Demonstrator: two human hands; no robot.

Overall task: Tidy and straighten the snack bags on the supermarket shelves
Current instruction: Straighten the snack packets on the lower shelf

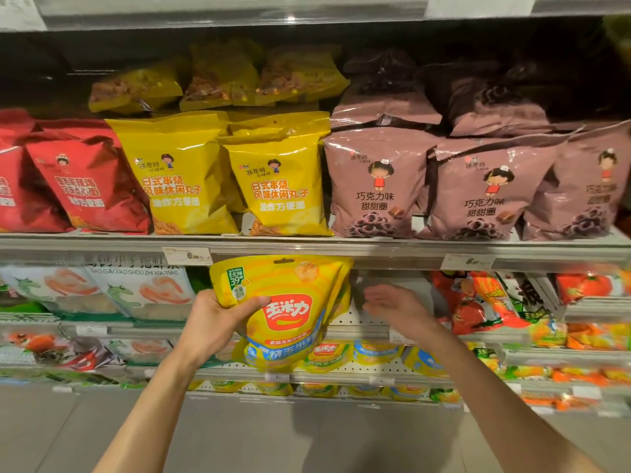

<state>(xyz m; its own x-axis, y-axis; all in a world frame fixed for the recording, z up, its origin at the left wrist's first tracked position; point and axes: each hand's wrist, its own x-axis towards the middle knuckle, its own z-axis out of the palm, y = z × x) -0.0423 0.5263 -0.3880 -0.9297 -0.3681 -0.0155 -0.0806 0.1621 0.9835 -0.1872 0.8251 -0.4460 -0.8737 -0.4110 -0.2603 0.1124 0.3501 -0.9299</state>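
- Above you, the shelf (307,245) carries mauve 巧克力味 甜甜圈 bags (375,186) beside yellow 日式串烧 bags (280,189).
- Your left hand (218,322) grips a yellow 玉米力 corn-snack pouch (290,302), marked 39°, just below that shelf.
- Your right hand (392,303) hovers open beside it, holding nothing.

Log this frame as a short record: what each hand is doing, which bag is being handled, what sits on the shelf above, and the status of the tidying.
left hand: left hand grips the yellow corn snack bag by its left edge
right hand: right hand open, palm up, holds nothing, right of the bag
bag handled: held up and tilted in front of the lower shelf, not set down
shelf above: red bags, yellow bags, mauve chocolate ring bags, standing upright in a row
lower shelf gap: bare perforated shelf behind the right hand
status: bag not yet placed
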